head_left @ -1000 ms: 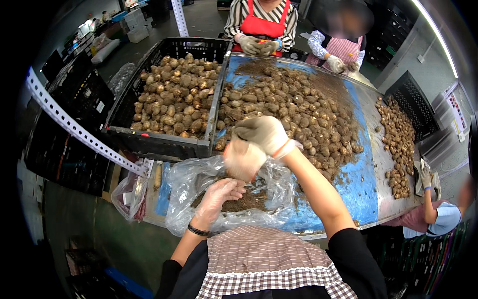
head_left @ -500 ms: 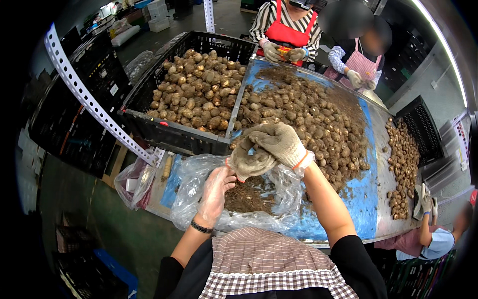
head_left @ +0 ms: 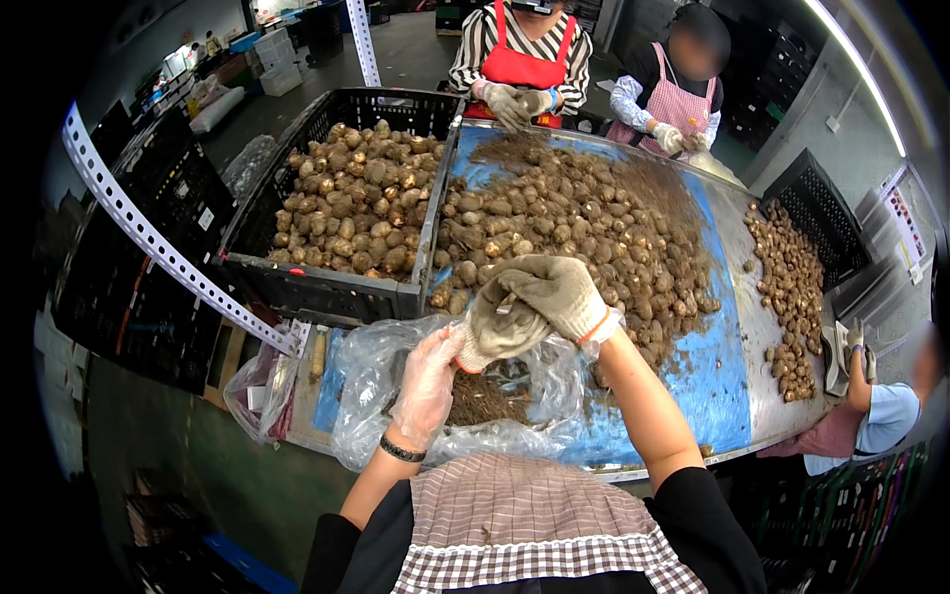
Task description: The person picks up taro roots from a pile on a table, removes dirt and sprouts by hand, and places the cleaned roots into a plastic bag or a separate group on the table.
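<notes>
My left hand [head_left: 426,384], in a thin clear plastic glove and with a dark band at the wrist, grips the cuff of a loose, soiled knit work glove [head_left: 495,335]. Its fingertips are partly hidden by that cuff. My right hand [head_left: 562,295] wears a matching dirty knit glove with an orange-edged cuff, clear plastic showing at the wrist. It is closed on the upper part of the loose glove. Below both hands, a clear plastic bag [head_left: 371,396] lies spread open with brown soil and root scraps [head_left: 490,401] in it.
Brown taro-like corms [head_left: 594,213] cover the blue-topped table [head_left: 708,396]. A black crate [head_left: 327,295] of corms stands at left, beside a perforated white post [head_left: 163,252]. More corms [head_left: 789,287] lie at right near a tilted black crate [head_left: 816,218]. Three co-workers stand around the table.
My left hand has moved up from beside the loose glove to hold its cuff. The right hand keeps its grip. The far co-worker in red no longer shows the red-and-yellow item. The view has shifted slightly.
</notes>
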### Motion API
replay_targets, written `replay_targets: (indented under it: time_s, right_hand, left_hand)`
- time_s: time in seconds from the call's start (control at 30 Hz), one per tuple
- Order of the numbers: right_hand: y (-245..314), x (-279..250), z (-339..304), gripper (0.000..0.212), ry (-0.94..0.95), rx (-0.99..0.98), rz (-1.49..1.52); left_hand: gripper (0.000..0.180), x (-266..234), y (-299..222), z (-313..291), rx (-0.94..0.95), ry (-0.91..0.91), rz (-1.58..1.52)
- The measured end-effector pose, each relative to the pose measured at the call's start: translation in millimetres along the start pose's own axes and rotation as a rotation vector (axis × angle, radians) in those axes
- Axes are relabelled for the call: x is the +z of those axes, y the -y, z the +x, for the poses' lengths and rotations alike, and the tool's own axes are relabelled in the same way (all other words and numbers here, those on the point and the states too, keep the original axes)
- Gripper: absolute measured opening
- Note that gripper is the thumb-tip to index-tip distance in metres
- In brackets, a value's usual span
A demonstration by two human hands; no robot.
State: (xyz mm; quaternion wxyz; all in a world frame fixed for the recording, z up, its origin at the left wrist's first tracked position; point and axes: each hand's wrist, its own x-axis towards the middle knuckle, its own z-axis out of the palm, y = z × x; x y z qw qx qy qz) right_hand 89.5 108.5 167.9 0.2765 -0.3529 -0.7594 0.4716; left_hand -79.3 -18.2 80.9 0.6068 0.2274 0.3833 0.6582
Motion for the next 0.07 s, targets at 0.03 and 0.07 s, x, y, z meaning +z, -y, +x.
replay_targets:
  time_s: [0.03, 0.07]
  right_hand:
    - [-3.6, -1.2, -1.5, 0.027, -0.041, 0.009, -0.028]
    - [-9.4, -4.3, -0.6, 0.028, -0.075, -0.018, -0.105]
  left_hand:
    - [0.041, -1.0, 0.7, 1.2, -0.004, 0.011, -0.005]
    - [0.045, -3.9, 3.0, 2.9, -0.012, 0.02, -0.01]
